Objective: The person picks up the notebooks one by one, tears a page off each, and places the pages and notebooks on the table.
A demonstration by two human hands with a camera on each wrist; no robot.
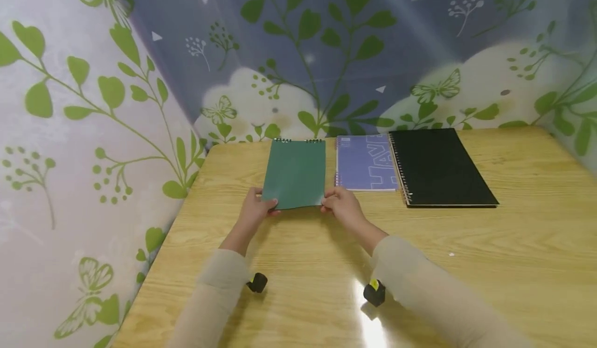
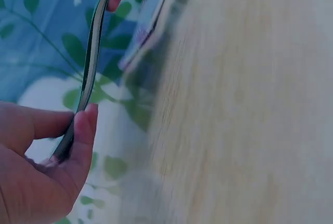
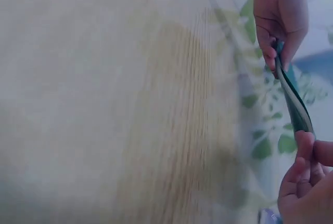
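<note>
A green spiral notebook, its wire binding along the far edge, is held by both hands at its near corners. My left hand pinches the near left corner, thumb on the cover and fingers beneath. At the near right corner my right hand pinches it the same way. Seen edge-on in the left wrist view, the notebook bows slightly, its pages pale between green covers. The right wrist view shows the notebook's edge raised off the table, between both hands.
Right of the green notebook lies a purple spiral notebook with large outlined letters. A bigger black spiral notebook lies beside it, overlapping its edge. The wooden table meets a leaf-patterned wall covering at the back and left.
</note>
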